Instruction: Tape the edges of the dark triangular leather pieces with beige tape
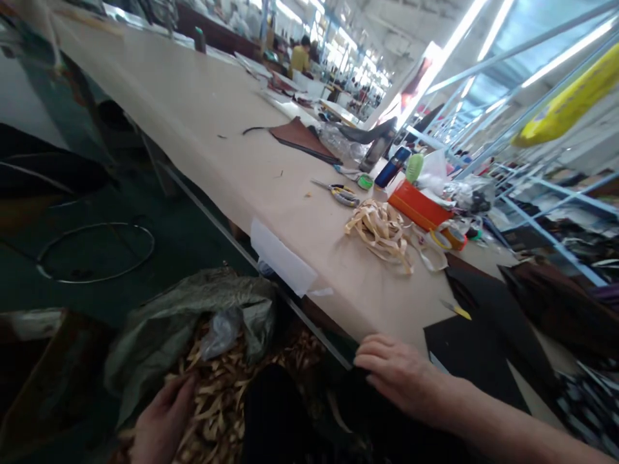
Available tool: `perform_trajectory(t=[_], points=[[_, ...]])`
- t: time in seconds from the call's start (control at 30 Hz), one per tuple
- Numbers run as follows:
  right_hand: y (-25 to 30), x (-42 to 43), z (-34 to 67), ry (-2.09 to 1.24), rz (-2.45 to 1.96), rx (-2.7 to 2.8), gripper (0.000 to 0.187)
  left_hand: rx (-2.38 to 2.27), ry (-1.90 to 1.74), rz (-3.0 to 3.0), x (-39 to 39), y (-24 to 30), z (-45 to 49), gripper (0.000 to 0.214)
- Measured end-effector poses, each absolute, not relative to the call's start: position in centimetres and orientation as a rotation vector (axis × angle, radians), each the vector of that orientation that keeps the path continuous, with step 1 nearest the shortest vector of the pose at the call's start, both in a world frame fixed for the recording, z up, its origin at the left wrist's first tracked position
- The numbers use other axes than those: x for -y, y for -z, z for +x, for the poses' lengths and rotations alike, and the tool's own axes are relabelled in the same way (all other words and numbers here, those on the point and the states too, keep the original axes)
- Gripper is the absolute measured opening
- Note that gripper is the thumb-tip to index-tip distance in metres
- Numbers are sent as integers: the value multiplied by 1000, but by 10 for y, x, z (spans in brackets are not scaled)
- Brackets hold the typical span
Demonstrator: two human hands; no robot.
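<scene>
My right hand (403,377) rests on the near edge of the long table (203,129), palm down. Its fingers lie over the edge and hold nothing. Low at the left, my left hand (167,419) is over a heap of tan strips (217,403) beside a grey-green sack (193,309). Its fingers are curled together, and what they hold, if anything, is hidden. Right of my right hand lie black sheets (476,361) and a yellow-handled cutter (456,309). A bundle of tan strips (380,232) is farther back on the table.
Yellow-handled scissors (338,192), a dark blue bottle (393,167), an orange box (420,205) and tape rolls (452,237) stand or lie on the table. White paper (283,258) hangs over its edge. A metal hoop (97,253) is at the left. A person (300,58) sits far back.
</scene>
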State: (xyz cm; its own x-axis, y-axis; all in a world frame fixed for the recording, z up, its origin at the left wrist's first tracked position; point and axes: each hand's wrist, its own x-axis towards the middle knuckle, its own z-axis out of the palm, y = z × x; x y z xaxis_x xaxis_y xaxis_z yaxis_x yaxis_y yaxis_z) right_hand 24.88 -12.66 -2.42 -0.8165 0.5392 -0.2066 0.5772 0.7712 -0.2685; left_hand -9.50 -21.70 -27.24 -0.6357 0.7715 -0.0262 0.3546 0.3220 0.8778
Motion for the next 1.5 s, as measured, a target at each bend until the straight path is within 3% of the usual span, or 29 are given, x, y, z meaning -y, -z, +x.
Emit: perform_trajectory(t=[0.17,0.4,0.57,0.8,1.1,1.17,1.33,1.43,1.5], points=[[27,144,307,247,1107,-3036,32,-1994,-1440,1188,157,205,-80,29],[9,149,301,499,1108,-2898,27,-1556,-1600,1731,84,104,-12,21],[-9,121,331,525,1212,-2911,26,-1423,-1527,1953,37,68,25,18],[-33,-22,401,223,1705,-2847,25,-1487,-1345,2155,-41,30,63,25],[-14,-207,435,116,1706,-2745,74,-1459,-686,2440,-181,-34,169,52],[-1,-223,432,153,1660,-2728,69,-1484,-499,2419,-207,-34,193,61],[12,-235,431,280,1607,-2729,17,-1582,-262,2330,-235,-18,214,79],[8,-237,434,369,1637,-2760,20,-1626,-296,2313,-237,-8,209,68],[6,-237,431,448,1686,-2762,28,-1654,-361,2300,-238,-3,204,50]])
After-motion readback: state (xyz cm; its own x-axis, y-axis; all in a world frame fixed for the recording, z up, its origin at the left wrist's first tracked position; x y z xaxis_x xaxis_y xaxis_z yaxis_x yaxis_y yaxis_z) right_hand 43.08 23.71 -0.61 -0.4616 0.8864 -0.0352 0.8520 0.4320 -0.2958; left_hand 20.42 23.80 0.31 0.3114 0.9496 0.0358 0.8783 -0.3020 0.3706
